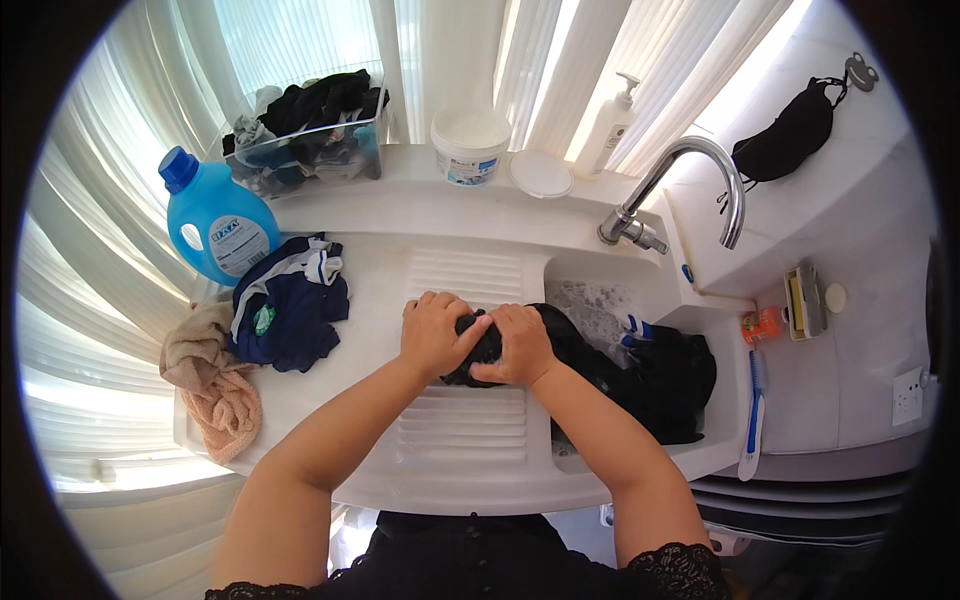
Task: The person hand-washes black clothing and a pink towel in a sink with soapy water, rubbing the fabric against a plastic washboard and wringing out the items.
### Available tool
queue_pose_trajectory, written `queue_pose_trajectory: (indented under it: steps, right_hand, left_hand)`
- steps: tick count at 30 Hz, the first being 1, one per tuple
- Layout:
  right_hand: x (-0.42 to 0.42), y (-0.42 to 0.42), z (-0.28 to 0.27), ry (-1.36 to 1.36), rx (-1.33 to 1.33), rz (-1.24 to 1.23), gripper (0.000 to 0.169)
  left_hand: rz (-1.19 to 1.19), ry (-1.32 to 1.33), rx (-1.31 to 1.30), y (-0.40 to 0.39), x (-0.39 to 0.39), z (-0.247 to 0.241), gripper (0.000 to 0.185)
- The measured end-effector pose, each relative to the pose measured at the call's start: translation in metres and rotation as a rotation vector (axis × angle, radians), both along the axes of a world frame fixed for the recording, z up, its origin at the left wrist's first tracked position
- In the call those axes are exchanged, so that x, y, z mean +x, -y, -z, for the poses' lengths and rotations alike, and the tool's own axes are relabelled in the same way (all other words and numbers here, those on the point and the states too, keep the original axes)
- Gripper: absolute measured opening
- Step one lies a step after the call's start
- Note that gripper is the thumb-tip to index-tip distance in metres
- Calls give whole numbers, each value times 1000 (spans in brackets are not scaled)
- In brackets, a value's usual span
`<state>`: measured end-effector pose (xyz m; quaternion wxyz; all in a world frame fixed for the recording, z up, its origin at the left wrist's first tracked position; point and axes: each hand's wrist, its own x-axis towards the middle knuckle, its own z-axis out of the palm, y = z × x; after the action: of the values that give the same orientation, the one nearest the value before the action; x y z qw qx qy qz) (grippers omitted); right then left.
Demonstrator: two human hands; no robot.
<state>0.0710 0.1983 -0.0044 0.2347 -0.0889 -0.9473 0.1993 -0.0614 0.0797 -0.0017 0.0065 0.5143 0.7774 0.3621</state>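
My left hand [437, 332] and my right hand [517, 345] meet over the ribbed washboard [465, 424] of a white laundry sink. Both grip a bunched part of a wet black garment [592, 375], with my thumbs close together on the cloth. From my right hand the garment trails down into the sink basin [574, 270], which holds sudsy water [592, 300]. A white-and-blue striped piece [637, 330] shows at the cloth in the basin. The part of the garment under my palms is hidden.
On the left lie a navy garment [300, 322] and beige and peach cloths [225, 412], beside a blue detergent bottle [217, 217]. Behind stand a clear bin of clothes [307, 142], a white tub [470, 150], its lid [541, 174] and a pump bottle [606, 131]. A chrome faucet [675, 165] arches right; a brush [754, 405] lies farther right.
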Motion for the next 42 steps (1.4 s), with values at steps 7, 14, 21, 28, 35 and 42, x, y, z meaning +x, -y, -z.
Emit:
queue_pose_trajectory:
  steps: [7, 14, 21, 28, 35, 42]
  right_hand:
    - [64, 59, -24, -31, 171, -54, 75]
    - [-9, -6, 1, 84, -19, 80, 62]
    - [62, 65, -14, 59, 21, -84, 58]
    - [7, 12, 3, -53, -55, -70, 50]
    - [74, 83, -15, 85, 2, 54, 81]
    - [46, 65, -7, -145, -43, -119, 45]
  left_hand:
    - [181, -46, 228, 75, 33, -16, 43]
    - [-84, -49, 107, -9, -17, 3, 24]
    - [167, -46, -41, 87, 46, -6, 69]
    - [93, 46, 69, 14, 1, 1, 22]
    - [192, -86, -85, 84, 48, -20, 71]
    - [295, -4, 158, 65, 41, -3, 15]
